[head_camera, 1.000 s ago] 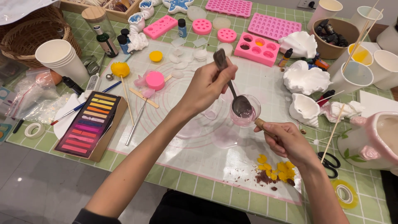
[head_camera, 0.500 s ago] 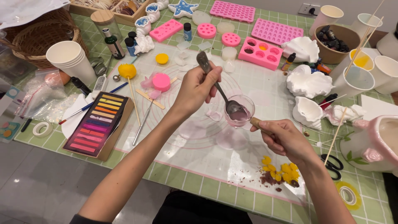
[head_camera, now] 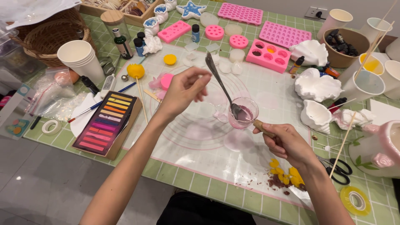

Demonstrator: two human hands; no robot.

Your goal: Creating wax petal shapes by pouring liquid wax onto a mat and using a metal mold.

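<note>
A metal spoon (head_camera: 221, 85) is pinched by the left hand (head_camera: 183, 89), bowl dipped into the small clear cup (head_camera: 243, 113) mid-mat. The cup's wooden handle is gripped by the right hand (head_camera: 287, 143). Bare silicone mat (head_camera: 196, 141) is seen towards the near table edge; pink moulds (head_camera: 268, 54) crowd behind.

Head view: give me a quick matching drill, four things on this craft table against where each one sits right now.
Things:
1. metal spoon
2. small glass cup
3. stack of paper cups
4. scissors

Places:
A. far left, in front of the wicker basket
B. held at its handle by the left hand, bowl down in the cup
C. on the green cloth beside the right wrist
D. over the clear mat, held by a wooden handle in the right hand

Pairs: 1-B, 2-D, 3-A, 4-C
</note>
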